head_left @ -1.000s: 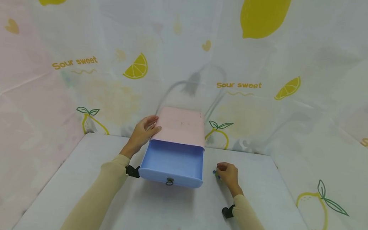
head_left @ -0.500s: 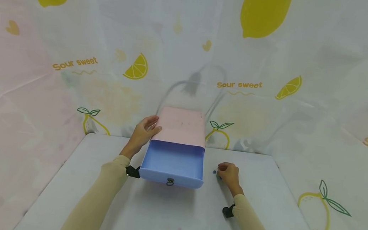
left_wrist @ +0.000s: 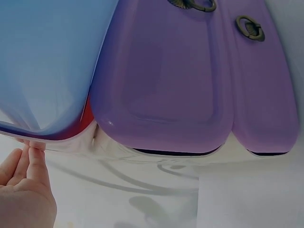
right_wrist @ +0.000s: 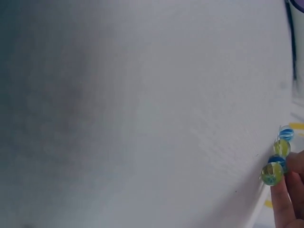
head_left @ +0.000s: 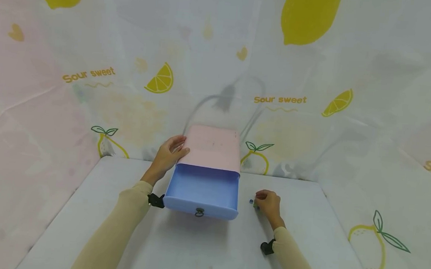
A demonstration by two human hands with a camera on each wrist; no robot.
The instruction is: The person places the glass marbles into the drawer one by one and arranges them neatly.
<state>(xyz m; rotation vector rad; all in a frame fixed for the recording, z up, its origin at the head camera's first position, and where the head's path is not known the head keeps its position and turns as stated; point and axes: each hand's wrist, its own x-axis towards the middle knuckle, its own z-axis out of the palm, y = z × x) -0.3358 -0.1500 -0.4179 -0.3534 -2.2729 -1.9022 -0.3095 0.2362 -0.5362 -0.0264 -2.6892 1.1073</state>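
Note:
My left hand (head_left: 168,153) rests against the left side of a small pink cabinet (head_left: 211,146), its thumb at the top edge. In the left wrist view its fingers (left_wrist: 37,166) touch the cabinet's side fairly straight. The blue top drawer (head_left: 200,208) is pulled out, with a ring handle and nothing visible inside. To the right of it, my right hand (head_left: 268,203) is low at the tabletop among several glass marbles (head_left: 251,201). The right wrist view shows blue and yellow-green marbles (right_wrist: 272,174) in a row, with thumb and finger pinching around one.
Two purple drawers (left_wrist: 166,85) with ring handles sit below the blue one, both pushed in. A white table (head_left: 206,259) bears everything. Behind it hangs a lemon-printed cloth (head_left: 205,67), and black camera mounts (head_left: 266,248) are strapped to the wrists.
My right hand has shifted very slightly right beside the marbles, and one blue marble now shows apart from the fingertips. The left hand, cabinet and drawer stay put.

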